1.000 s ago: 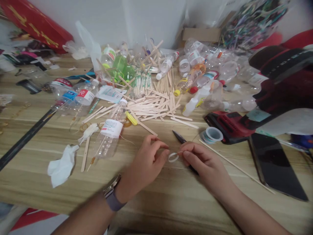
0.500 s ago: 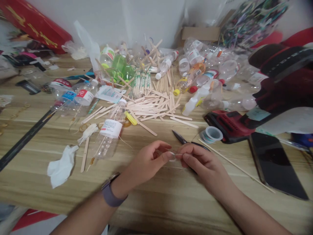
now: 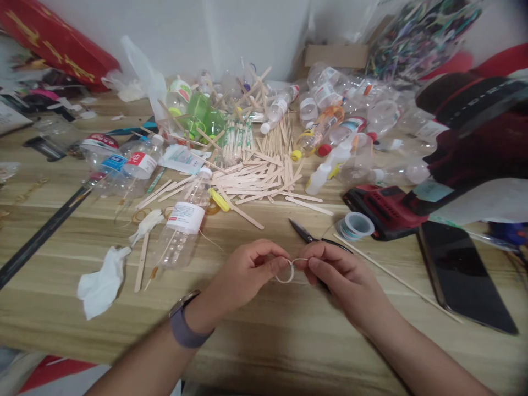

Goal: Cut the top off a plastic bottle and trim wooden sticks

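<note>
White ring point(image 3: 292, 271) in its pinch, the left hand point(image 3: 247, 272) angles toward the right hand point(image 3: 345, 275), which pinches a thin thread point(image 3: 300, 259).

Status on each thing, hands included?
Left hand: closed, pinching white ring
Right hand: closed, pinching thin strand
White ring: held
Thin strand: held, slightly bowed
Scissors: lying down, blades appear together
Phone: flat, screen dark
White-labelled bottle: capped
Spool: appears upright
Power tool: resting on its base; on or off unclear
</note>
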`<state>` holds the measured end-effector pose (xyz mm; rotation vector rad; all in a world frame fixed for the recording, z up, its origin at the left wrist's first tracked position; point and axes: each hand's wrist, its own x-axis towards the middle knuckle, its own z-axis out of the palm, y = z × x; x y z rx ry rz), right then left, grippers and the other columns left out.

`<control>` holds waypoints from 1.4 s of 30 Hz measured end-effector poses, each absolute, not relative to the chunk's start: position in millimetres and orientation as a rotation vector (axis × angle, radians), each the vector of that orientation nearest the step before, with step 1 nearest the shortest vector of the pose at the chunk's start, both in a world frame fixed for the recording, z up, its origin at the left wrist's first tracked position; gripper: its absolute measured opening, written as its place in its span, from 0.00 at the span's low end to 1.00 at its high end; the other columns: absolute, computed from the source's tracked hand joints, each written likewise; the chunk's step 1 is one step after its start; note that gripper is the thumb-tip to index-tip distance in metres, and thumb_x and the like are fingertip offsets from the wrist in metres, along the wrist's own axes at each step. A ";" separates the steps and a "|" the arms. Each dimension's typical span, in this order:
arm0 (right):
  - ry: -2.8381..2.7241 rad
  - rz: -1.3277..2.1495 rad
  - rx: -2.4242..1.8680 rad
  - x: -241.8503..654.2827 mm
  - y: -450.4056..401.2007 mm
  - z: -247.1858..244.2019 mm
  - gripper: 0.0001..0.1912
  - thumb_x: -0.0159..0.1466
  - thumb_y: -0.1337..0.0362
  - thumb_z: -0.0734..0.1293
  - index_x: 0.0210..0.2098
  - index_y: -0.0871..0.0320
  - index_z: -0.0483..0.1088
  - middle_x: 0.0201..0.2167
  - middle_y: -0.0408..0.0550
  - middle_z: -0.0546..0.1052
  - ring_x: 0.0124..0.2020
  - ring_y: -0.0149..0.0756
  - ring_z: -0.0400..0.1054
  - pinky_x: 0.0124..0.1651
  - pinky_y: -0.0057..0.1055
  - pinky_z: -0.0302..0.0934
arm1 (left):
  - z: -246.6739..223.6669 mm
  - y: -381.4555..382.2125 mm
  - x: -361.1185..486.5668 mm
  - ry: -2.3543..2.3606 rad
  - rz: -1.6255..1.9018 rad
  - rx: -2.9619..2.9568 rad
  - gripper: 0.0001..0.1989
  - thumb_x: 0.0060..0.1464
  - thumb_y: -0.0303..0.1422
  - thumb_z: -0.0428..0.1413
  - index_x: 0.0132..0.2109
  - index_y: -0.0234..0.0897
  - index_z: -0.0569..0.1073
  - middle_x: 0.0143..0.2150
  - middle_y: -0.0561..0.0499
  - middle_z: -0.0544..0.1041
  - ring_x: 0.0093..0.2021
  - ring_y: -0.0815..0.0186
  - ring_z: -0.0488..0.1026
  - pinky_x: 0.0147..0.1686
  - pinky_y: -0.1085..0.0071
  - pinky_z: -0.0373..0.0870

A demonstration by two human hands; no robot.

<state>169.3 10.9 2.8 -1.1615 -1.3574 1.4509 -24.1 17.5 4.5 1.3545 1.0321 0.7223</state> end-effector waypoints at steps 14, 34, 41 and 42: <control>-1.376 1.430 -1.190 170.0 10.5 4.4 0.17 0.61 0.49 0.69 0.27 0.56 0.73 0.21 0.43 0.71 0.23 0.31 0.61 0.26 0.29 0.58 | 8.5 17.7 -22.1 1.019 0.735 1.319 0.11 0.56 0.40 0.57 0.36 0.37 0.77 0.32 0.53 0.75 0.30 0.69 0.66 0.30 0.72 0.60; -1.260 1.320 -1.187 173.6 10.6 -3.1 0.15 0.62 0.57 0.67 0.21 0.55 0.68 0.31 0.47 0.73 0.36 0.38 0.66 0.38 0.31 0.59 | 7.0 12.0 -21.5 1.308 0.645 1.462 0.18 0.59 0.46 0.52 0.28 0.37 0.71 0.22 0.56 0.63 0.24 0.69 0.59 0.24 0.72 0.54; -1.262 1.501 -1.199 167.8 11.4 -8.7 0.16 0.61 0.57 0.65 0.20 0.55 0.65 0.29 0.46 0.72 0.29 0.35 0.62 0.32 0.31 0.54 | 8.4 13.4 -23.1 1.019 0.935 1.106 0.16 0.57 0.41 0.53 0.25 0.37 0.65 0.30 0.55 0.67 0.21 0.75 0.53 0.21 0.72 0.49; -1.198 1.556 -1.176 166.6 11.0 -9.2 0.15 0.61 0.58 0.66 0.20 0.56 0.65 0.29 0.45 0.71 0.28 0.33 0.60 0.30 0.31 0.53 | 8.6 13.3 -22.5 0.964 0.916 1.032 0.17 0.58 0.42 0.53 0.25 0.37 0.64 0.27 0.56 0.66 0.20 0.75 0.51 0.20 0.72 0.48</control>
